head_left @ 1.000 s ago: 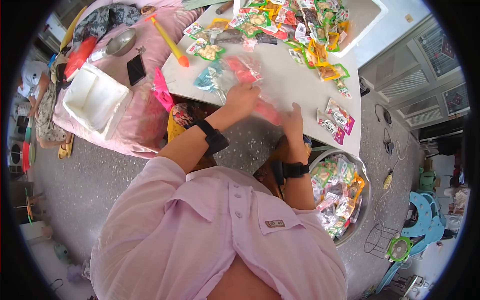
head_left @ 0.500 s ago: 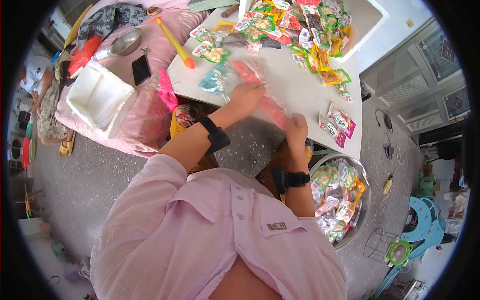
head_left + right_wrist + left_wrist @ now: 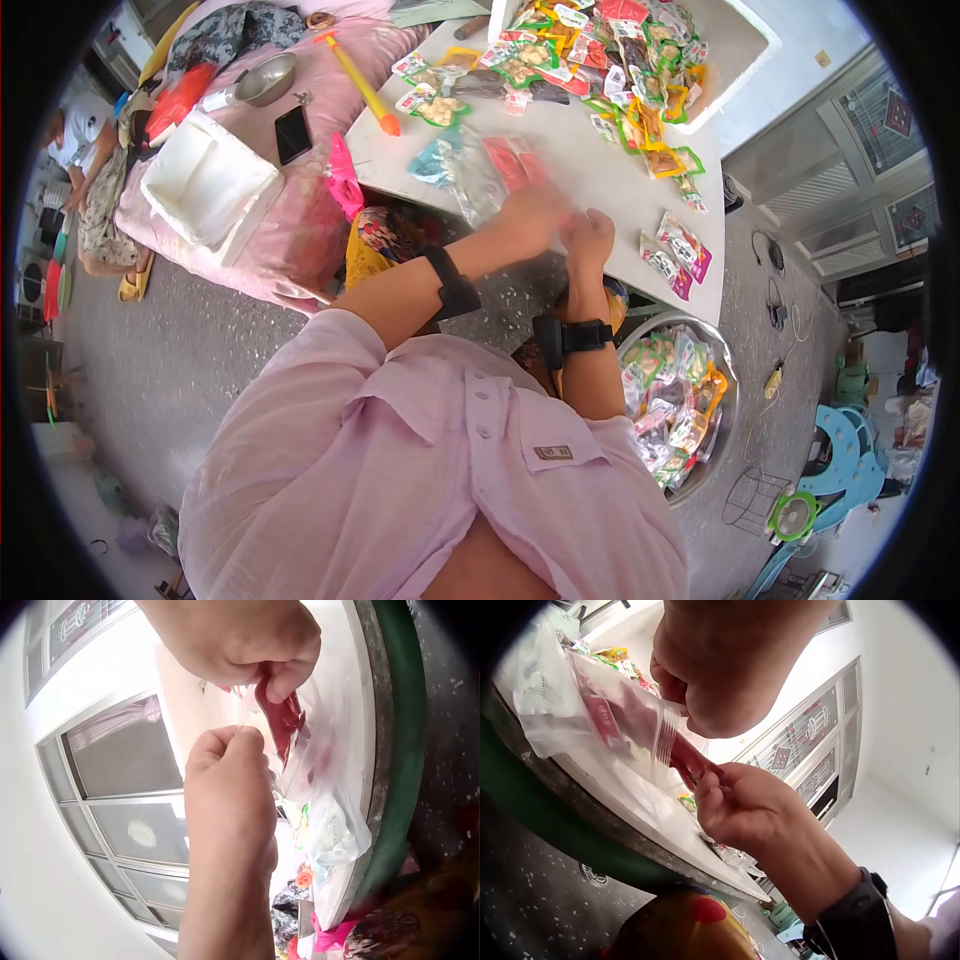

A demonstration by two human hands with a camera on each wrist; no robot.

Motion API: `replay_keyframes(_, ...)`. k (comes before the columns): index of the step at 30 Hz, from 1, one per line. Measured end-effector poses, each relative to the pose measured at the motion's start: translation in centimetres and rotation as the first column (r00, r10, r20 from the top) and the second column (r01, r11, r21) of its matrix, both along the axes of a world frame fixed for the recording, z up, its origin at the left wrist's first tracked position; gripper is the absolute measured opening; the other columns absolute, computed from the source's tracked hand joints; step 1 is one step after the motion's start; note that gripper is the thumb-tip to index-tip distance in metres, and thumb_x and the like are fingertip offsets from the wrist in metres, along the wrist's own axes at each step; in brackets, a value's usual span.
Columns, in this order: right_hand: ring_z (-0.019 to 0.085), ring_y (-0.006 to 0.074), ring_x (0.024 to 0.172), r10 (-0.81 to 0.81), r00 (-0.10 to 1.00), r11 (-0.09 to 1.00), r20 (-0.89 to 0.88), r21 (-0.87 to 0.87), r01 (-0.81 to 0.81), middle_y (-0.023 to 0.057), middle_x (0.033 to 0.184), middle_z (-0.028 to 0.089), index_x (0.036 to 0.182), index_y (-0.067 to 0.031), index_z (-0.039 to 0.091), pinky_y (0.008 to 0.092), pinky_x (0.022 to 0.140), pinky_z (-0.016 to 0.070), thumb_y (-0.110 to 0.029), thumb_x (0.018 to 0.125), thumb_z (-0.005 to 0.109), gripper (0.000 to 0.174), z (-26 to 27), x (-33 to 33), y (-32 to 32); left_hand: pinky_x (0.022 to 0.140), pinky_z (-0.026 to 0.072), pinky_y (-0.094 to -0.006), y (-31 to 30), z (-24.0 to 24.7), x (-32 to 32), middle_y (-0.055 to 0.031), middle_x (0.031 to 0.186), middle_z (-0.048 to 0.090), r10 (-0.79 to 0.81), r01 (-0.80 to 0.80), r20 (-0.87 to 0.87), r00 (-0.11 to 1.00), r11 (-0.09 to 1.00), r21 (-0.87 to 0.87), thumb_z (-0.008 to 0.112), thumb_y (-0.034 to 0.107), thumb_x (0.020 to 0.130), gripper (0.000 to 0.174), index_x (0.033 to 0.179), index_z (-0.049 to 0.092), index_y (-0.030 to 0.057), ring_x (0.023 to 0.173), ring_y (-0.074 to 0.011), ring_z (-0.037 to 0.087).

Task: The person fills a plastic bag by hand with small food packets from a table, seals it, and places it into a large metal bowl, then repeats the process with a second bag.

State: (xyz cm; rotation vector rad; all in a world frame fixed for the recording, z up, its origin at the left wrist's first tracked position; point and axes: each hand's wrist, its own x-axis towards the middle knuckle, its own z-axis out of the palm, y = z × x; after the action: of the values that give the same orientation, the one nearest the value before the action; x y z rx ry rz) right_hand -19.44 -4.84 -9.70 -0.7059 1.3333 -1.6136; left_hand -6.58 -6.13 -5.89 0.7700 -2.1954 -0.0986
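Note:
My left hand (image 3: 530,215) and right hand (image 3: 590,240) are close together over the table's front edge. In the right wrist view, my right hand (image 3: 247,637) pinches a red packet (image 3: 280,720), while my left hand (image 3: 232,780) has its fingers curled on clear plastic beside it. The left wrist view shows the packet's end between the right fingers and its other part at the mouth of a clear bag (image 3: 664,739) with a ridged edge. Another red packet (image 3: 510,162) and a bluish clear bag (image 3: 435,160) lie to the left on the table.
Colourful packets (image 3: 640,75) spill from a white foam box (image 3: 745,60) at the back. Two purple-edged packets (image 3: 680,250) lie at the right. A metal basin (image 3: 725,420) of packets stands below. A yellow toy (image 3: 360,85) lies on the table's left.
My left hand has moved right, closing in on my right hand. The red packet, earlier visible stretched between them, is now largely hidden by the hands in the head view.

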Motion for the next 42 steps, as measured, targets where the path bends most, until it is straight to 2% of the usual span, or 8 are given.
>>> replay_keyframes(5, 0.052, 0.0192, 0.070, -0.009, 0.925, 0.997, 0.379, -0.069, 0.038, 0.0126, 0.081, 0.049, 0.101, 0.0023, 0.034, 0.0303, 0.057, 0.0459, 0.006, 0.070, 0.047, 0.034, -1.5, 1.9, -1.1, 0.052, 0.0419, -0.0371, -0.6, -1.3, -0.3, -0.0090, 0.062, 0.051, 0.037, -0.037, 0.011, 0.999, 0.999, -0.038, 0.051, 0.013, 0.058, 0.007, 0.063, 0.053, 0.0078, 0.061, -0.0270, 0.052)
replay_keyframes(6, 0.054, 0.0206, 0.073, 0.211, 0.915, 0.969, 0.345, -0.199, -0.148, 0.0134, 0.081, 0.051, 0.091, 0.0017, 0.037, 0.0312, 0.060, 0.0473, 0.006, 0.071, 0.048, 0.024, -1.8, 1.3, -1.5, 0.052, 0.0421, -0.0368, -0.6, -1.2, -0.4, -0.0087, 0.062, 0.051, 0.073, -0.074, -0.024, 0.997, 0.995, -0.060, 0.051, 0.013, 0.058, 0.008, 0.063, 0.053, 0.0074, 0.062, -0.0264, 0.052)
replay_keyframes(8, 0.054, 0.0206, 0.071, 0.144, 0.960, 0.979, 0.239, -0.173, -0.103, 0.0124, 0.078, 0.052, 0.081, -0.0009, 0.038, 0.0310, 0.063, 0.0476, 0.006, 0.071, 0.048, 0.015, -0.3, 2.3, -1.4, 0.053, 0.0425, -0.0364, -1.0, -1.3, -0.4, -0.0081, 0.062, 0.050, 0.116, -0.121, -0.060, 0.991, 0.988, -0.095, 0.051, 0.014, 0.057, 0.010, 0.064, 0.053, 0.0069, 0.063, -0.0256, 0.053)
replay_keyframes(15, 0.054, 0.0194, 0.074, 0.207, 0.973, 0.967, -0.103, -0.130, -0.219, 0.0181, 0.093, 0.049, 0.121, 0.0013, 0.017, 0.0284, 0.064, 0.0456, 0.000, 0.073, 0.048, 0.056, 1.0, 2.0, -3.1, 0.055, 0.0436, -0.0356, -2.8, 0.1, 0.2, -0.0080, 0.066, 0.052, 0.187, -0.187, 0.034, 0.982, 0.982, -0.022, 0.052, 0.016, 0.060, 0.012, 0.066, 0.053, 0.0066, 0.066, -0.0247, 0.054)
replay_keyframes(18, 0.055, 0.0177, 0.060, 0.366, 0.786, 0.928, -0.498, 0.262, -0.267, 0.0160, 0.079, 0.053, 0.116, 0.0040, 0.027, 0.0258, 0.051, 0.0432, -0.002, 0.072, 0.048, 0.049, 3.5, 0.9, -4.1, 0.055, 0.0436, -0.0357, -2.7, 1.4, 0.7, -0.0081, 0.066, 0.053, 0.197, -0.198, 0.050, 0.979, 0.980, 0.015, 0.053, 0.017, 0.060, 0.012, 0.066, 0.053, 0.0066, 0.065, -0.0249, 0.055)
replay_keyframes(21, 0.050, 0.0151, 0.046, 0.327, 0.650, 0.943, -0.686, 0.187, -0.277, 0.0120, 0.066, 0.053, 0.107, 0.0061, 0.038, 0.0245, 0.041, 0.0376, -0.005, 0.071, 0.048, 0.039, 2.6, -0.5, -5.6, 0.055, 0.0432, -0.0363, -2.6, 1.6, 0.9, -0.0081, 0.066, 0.053, 0.210, -0.211, 0.044, 0.977, 0.977, 0.026, 0.053, 0.016, 0.060, 0.011, 0.066, 0.053, 0.0070, 0.065, -0.0250, 0.055)
replay_keyframes(36, 0.040, 0.0090, 0.041, 0.311, 0.725, 0.949, -0.615, 0.168, -0.265, 0.0040, 0.057, 0.045, 0.093, -0.0004, 0.048, 0.0202, 0.035, 0.0323, -0.010, 0.076, 0.046, 0.019, 0.6, -2.5, -5.5, 0.069, 0.0370, -0.0370, -1.4, -0.8, 1.2, -0.0095, 0.088, 0.049, 0.165, -0.164, -0.004, 0.986, 0.985, 0.052, 0.060, 0.021, 0.054, 0.035, 0.084, 0.052, 0.0058, 0.086, -0.0249, 0.047)
replay_keyframes(42, 0.039, 0.0106, 0.037, 0.259, 0.588, 0.956, -0.766, 0.115, -0.271, 0.0051, 0.051, 0.044, 0.091, -0.0015, 0.049, 0.0235, 0.034, 0.0314, -0.016, 0.078, 0.042, 0.020, -0.5, -4.0, -6.1, 0.081, 0.0329, -0.0378, 0.1, 0.0, 3.5, -0.0116, 0.104, 0.045, 0.095, -0.095, 0.026, 0.995, 0.995, -0.018, 0.065, 0.027, 0.052, 0.053, 0.098, 0.048, 0.0067, 0.098, -0.0260, 0.041)
